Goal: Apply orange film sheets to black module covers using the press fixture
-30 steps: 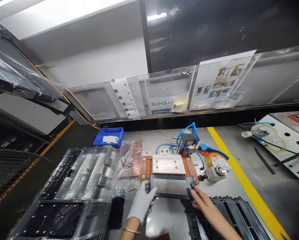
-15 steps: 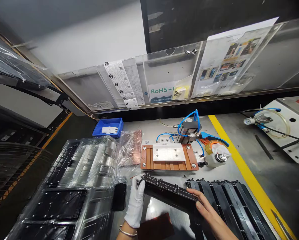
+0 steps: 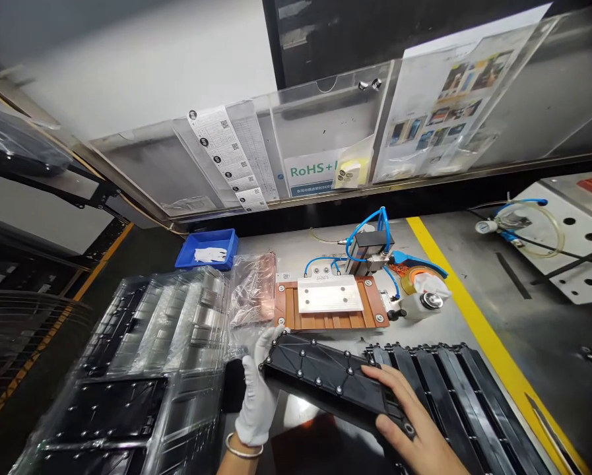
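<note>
I hold a black ribbed plastic cover [image 3: 325,376] with small round studs between both hands, tilted so its ribbed face shows. My left hand [image 3: 256,396], in a white glove, grips its left end. My right hand [image 3: 407,422], bare, lies on its right end with fingers spread over the face. Just beyond it sits a brown fixture with a metal plate [image 3: 330,300] and blue air hoses [image 3: 369,237]. A row of similar black covers [image 3: 454,389] stands on edge at the right.
Clear plastic trays of parts [image 3: 142,369] fill the left. A blue bin [image 3: 207,249] holds a white glove. A tape roll and a white bottle [image 3: 424,297] stand right of the fixture. A yellow line [image 3: 468,310] crosses the bench. Label sheets hang behind.
The cover has come off the fixture toward me and turned over, its ribbed face now up. Both hands followed it down and back. The view has tilted lower.
</note>
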`<move>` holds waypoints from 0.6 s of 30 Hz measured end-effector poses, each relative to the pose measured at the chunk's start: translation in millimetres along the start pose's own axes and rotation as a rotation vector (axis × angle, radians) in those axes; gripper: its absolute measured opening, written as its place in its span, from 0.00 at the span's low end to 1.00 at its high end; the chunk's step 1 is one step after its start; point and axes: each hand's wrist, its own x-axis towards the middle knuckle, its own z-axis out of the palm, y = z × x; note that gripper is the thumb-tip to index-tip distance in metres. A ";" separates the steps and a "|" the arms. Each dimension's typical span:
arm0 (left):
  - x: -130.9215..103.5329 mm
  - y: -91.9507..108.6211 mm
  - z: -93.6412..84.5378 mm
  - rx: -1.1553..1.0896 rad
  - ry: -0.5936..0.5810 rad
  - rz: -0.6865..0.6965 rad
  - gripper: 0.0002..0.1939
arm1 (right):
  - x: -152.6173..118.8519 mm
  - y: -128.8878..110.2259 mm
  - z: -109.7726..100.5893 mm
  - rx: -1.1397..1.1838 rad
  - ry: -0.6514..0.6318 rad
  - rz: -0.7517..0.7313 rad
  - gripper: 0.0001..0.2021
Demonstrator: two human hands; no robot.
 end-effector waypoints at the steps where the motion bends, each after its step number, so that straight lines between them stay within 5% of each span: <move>1: 1.2 2.3 3.6 -0.074 -0.021 0.005 0.48 | 0.3 -4.1 -2.3 -0.036 -0.031 -0.017 0.27; 5: 7.4 3.2 11.4 -0.408 -0.130 -0.052 0.45 | 4.8 -13.5 -9.4 -0.128 -0.081 -0.107 0.26; 7: 10.5 -1.0 9.7 -0.386 -0.155 -0.057 0.43 | 9.1 -10.9 -9.7 -0.127 -0.049 -0.076 0.25; 10: 10.8 -2.9 2.9 0.024 -0.022 0.119 0.32 | 16.6 -0.8 -6.9 -0.103 0.016 0.005 0.24; 13: -0.7 12.3 1.5 0.503 0.162 0.499 0.19 | 22.4 7.2 -3.0 -0.081 0.063 0.031 0.23; 14: -7.4 20.7 4.5 0.635 0.116 0.625 0.14 | 23.7 8.4 -1.7 -0.070 0.083 0.030 0.24; 16: -22.5 38.4 16.6 0.874 -0.250 0.802 0.09 | 25.5 9.1 0.6 -0.057 0.110 0.026 0.24; 18: -35.5 50.9 34.6 1.125 -0.555 0.807 0.07 | 26.5 9.6 2.3 -0.061 0.111 0.023 0.25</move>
